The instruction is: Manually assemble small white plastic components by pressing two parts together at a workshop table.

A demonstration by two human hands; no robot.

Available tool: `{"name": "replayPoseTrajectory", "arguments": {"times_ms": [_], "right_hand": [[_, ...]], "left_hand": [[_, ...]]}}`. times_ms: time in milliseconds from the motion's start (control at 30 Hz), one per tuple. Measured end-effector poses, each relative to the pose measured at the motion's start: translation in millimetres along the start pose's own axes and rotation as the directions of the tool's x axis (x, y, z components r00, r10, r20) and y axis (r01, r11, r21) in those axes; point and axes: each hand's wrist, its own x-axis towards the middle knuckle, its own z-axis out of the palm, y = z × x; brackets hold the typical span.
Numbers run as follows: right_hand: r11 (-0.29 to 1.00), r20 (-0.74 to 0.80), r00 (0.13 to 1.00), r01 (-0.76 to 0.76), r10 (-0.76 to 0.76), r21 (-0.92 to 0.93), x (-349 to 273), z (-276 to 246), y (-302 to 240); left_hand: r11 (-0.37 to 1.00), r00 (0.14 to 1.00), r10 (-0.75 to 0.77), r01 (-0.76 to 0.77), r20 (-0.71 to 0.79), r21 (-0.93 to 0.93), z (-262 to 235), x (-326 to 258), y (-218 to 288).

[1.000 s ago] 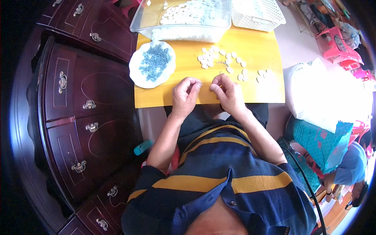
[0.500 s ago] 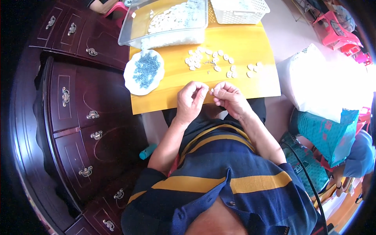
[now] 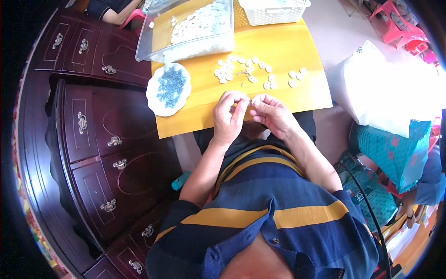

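Note:
My left hand (image 3: 229,116) and my right hand (image 3: 275,116) meet fingertip to fingertip over the near edge of the yellow table (image 3: 204,121). Thumb and forefinger of the right pinch a small white piece, mostly covered by the fingers. The left is closed in a pinch too, but what it holds is too small to tell. Just beyond lie several small white oval pieces (image 3: 224,73) and a few thin dark metal bits (image 3: 243,73). To the left, a white scalloped plate (image 3: 154,103) carries a heap of small dark screw-like pins (image 3: 171,87).
A clear plastic tub (image 3: 139,49) of white pieces stands at the far left of the table, beside a white basket (image 3: 274,17). Dark wooden drawers (image 3: 97,135) flank the left. White sacks (image 3: 357,88) and teal bags (image 3: 395,151) stand right. Other people's arms (image 3: 118,16) show at the edges.
My fingertips have come closer together, and the white piece is now more covered. The whole view has shifted slightly; the things on the table stay as they were.

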Motion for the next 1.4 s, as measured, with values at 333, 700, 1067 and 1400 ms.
{"name": "replayPoseTrajectory", "arguments": {"times_ms": [333, 700, 1067, 1400], "right_hand": [[0.998, 0.036, 0.998, 0.055, -0.054, -0.042, -0.2, -1.4, 2.6], [0.996, -0.016, 0.998, 0.064, -0.065, -0.064, -2.4, -3.1, 3.3], [0.992, -0.019, 0.992, 0.124, -0.124, -0.011, -0.8, -3.3, 3.9], [0.946, -0.097, 0.948, 0.288, -0.304, -0.149, 0.5, 5.0, 5.7]], "left_hand": [[0.998, 0.998, -0.05, 0.049, 0.043, 0.025, 2.9, -2.7, -3.9], [0.985, 0.984, -0.17, 0.171, 0.05, -0.032, 5.5, -5.2, -9.0], [0.954, 0.962, -0.264, 0.272, 0.071, -0.128, 10.3, 0.7, 0.7], [0.94, 0.945, -0.324, 0.327, 0.048, -0.097, 18.6, 4.2, 2.4]]}}
